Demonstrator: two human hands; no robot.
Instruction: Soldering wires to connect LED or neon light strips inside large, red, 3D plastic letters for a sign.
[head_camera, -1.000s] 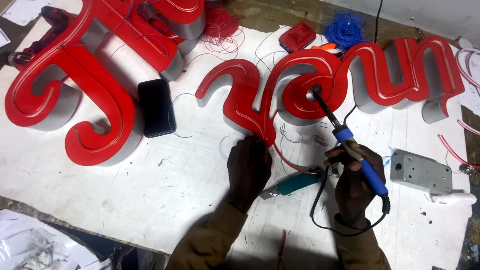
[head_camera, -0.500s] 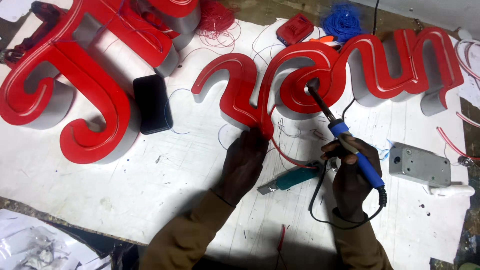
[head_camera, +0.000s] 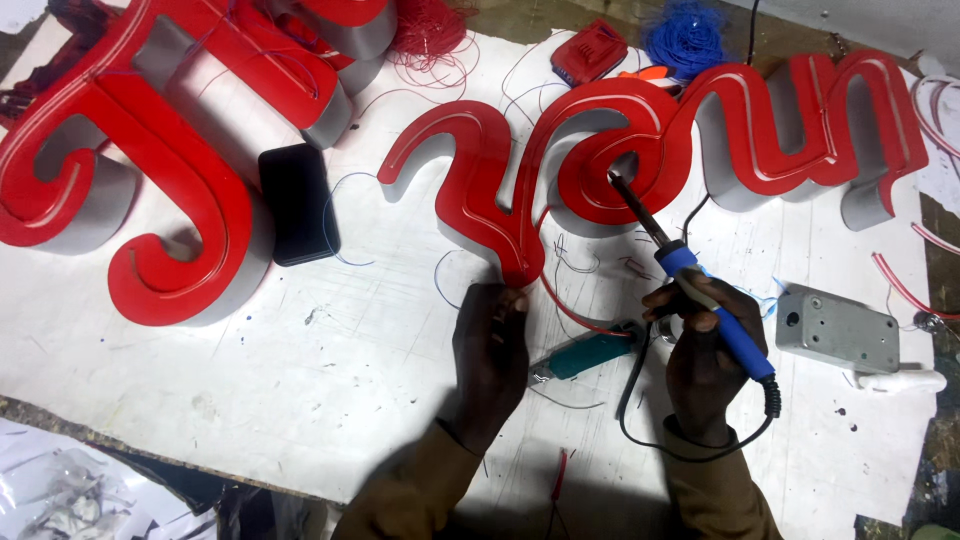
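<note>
Two hands on the job: our right hand (head_camera: 705, 360) is closed around the blue grip of the soldering iron (head_camera: 690, 270), tip angled up and away toward the loop of the red script sign letter (head_camera: 640, 160). Left hand (head_camera: 490, 345) lies palm down, fingers fairly close together, fingertips touching the lower tail of that letter where it meets the worktop (head_camera: 300, 400); we can't tell whether anything is pinched under them.

Handling, as we judge it: the iron is light and stiff, hot at the metal end, so the blue handle is the only place to hold it, and the black cord looping below the right wrist can drag. The letter looks like a rigid shell with a glossy red face, bulky but probably not heavy; better to steady it by the grey side wall or the tail than to press on the face.

Between the hands: teal-handled tool (head_camera: 590, 352) and a thin red wire (head_camera: 575, 312). Just right of the right hand: grey metal box (head_camera: 838, 327). Well left of the left hand: black phone (head_camera: 298, 203), then a bigger red letter (head_camera: 150, 200). Beyond the letters: blue wire bundle (head_camera: 685, 38), red wire bundle (head_camera: 430, 25).
</note>
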